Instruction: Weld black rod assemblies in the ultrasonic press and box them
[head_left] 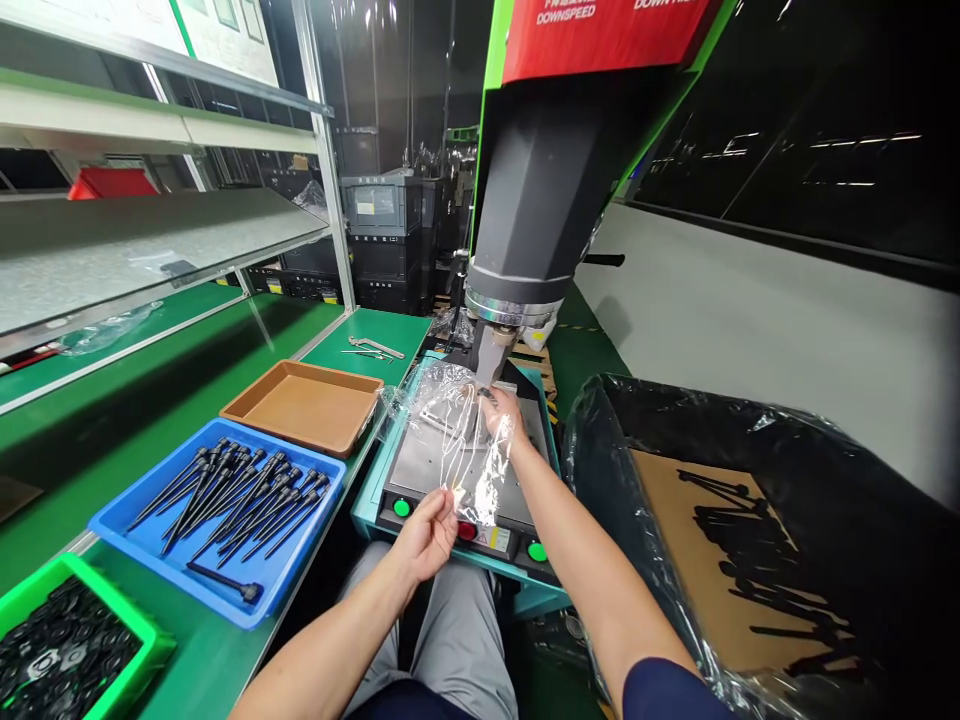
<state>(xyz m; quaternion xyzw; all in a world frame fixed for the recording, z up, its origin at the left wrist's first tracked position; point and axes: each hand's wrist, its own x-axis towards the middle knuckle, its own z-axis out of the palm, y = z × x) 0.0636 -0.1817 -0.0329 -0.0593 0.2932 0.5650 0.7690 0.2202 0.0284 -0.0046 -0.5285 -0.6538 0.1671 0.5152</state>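
Note:
A crinkled clear plastic film (459,440), possibly a bag, is spread over the machine's grey work plate (411,452). My left hand (429,532) pinches its lower edge between thumb and fingertips, in front of the plate. Farther up, my right hand (504,418) is closed on the film's upper right part, right below the grey tip of the press head (491,352). Something small and dark shows at the right fingertips; I cannot make out what it is. Glare on the film hides part of the fixture beneath.
To the left stand a blue tray (225,598) of black long-stemmed parts, a brown tray (296,405) and a green bin (154,640) of black rings. Metal tools (375,347) lie behind. A black-lined box (660,470) with black parts is at right. Green buttons (402,508) line the machine's front.

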